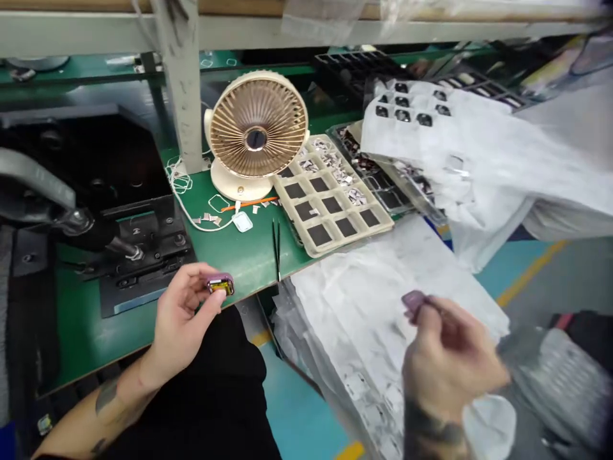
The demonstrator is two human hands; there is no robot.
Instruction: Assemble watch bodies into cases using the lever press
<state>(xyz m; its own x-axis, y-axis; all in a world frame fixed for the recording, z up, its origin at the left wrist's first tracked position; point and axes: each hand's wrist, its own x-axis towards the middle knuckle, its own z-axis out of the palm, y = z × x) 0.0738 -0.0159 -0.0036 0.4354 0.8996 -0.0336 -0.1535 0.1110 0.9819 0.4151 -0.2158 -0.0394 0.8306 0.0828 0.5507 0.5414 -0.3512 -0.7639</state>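
Observation:
Between the thumb and fingers of my left hand (184, 313) is a small purple device casing (221, 283), its open side showing a yellow part within a dark interior. My right hand (447, 354), slightly blurred, pinches a purple cover piece (414, 301) above the white plastic sheets (349, 300). The two purple pieces are well apart. A pair of black tweezers (276, 249) lies on the green bench near its front edge, to the right of my left hand.
A black press fixture (138, 249) stands at left. Behind are a cream fan (258, 128) and white cable (191, 220). A compartment tray (335, 207) holds small parts and dark squares. White bags with dark pieces (424, 119) lie at right, by a person's sleeve (575, 121).

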